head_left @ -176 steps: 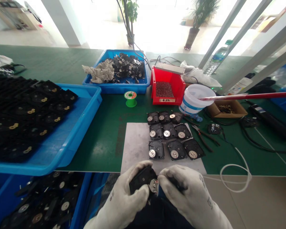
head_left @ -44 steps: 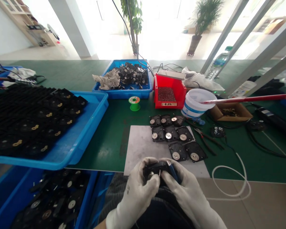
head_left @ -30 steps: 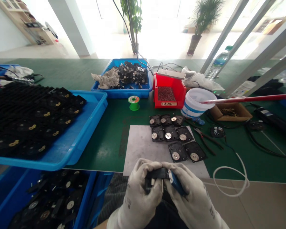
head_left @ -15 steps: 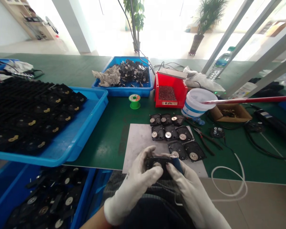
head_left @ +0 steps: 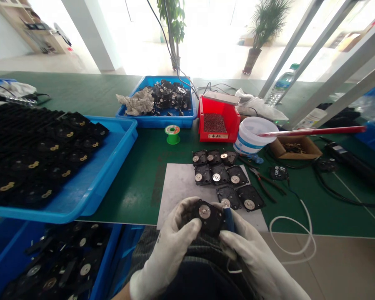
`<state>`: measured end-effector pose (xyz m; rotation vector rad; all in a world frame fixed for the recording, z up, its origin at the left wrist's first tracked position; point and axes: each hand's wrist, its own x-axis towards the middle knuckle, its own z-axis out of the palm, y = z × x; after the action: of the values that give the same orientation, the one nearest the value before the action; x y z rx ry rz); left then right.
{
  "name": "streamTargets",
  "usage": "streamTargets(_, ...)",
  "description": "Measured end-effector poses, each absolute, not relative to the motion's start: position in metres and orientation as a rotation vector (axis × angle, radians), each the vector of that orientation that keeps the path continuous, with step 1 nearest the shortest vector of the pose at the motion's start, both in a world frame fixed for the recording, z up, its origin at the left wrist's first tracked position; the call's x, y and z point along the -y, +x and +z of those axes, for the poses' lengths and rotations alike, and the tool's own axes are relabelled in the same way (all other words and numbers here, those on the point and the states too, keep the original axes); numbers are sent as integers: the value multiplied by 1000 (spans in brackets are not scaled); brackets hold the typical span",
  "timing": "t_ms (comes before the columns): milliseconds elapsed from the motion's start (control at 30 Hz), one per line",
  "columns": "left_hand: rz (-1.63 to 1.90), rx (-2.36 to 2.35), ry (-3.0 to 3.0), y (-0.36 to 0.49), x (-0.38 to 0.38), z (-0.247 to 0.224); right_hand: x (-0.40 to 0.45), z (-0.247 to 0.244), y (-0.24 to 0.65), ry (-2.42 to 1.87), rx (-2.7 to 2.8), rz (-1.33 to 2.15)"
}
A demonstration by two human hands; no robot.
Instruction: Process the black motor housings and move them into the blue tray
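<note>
Low in the head view, in front of the table's edge, my left hand (head_left: 171, 241) in a white glove grips a black plastic housing (head_left: 214, 218) from its left side. A round silver metal disc (head_left: 204, 209) on it faces up towards me, with my left thumb just below. My gloved right hand (head_left: 253, 246) is closed around a blue object (head_left: 229, 219) at the housing's right edge; most of that object is hidden. Its thumb lies near the housing's lower right corner. Beyond my hands, similar black housings (head_left: 218, 175) with silver discs lie in rows, partly on a white sheet (head_left: 178, 183).
A blue tray (head_left: 112, 175) of stacked black parts stands left, above a blue bin (head_left: 108, 250) of discs and parts. Behind are a green spool (head_left: 173, 135), a red bin (head_left: 218, 136) and a white bucket (head_left: 253, 135). Pliers (head_left: 264, 185) and a white tube (head_left: 309, 237) lie right.
The black housing has tilted, so its silver disc now shows fully. My left thumb has shifted left and my right thumb has lowered. The whole view has moved slightly.
</note>
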<state>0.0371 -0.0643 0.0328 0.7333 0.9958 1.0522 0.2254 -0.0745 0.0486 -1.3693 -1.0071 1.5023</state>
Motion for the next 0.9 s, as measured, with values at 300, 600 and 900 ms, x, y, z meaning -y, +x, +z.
streamTargets(300, 937, -1106, 929, 32, 63, 36, 70, 40, 224, -1370, 1123, 1662)
streamTargets(600, 891, -879, 1004, 37, 75, 40, 73, 44, 209, -1281, 920, 1741)
streamTargets(900, 931, -1006, 1050, 40, 74, 40, 65, 45, 205, -1280, 941, 1746)
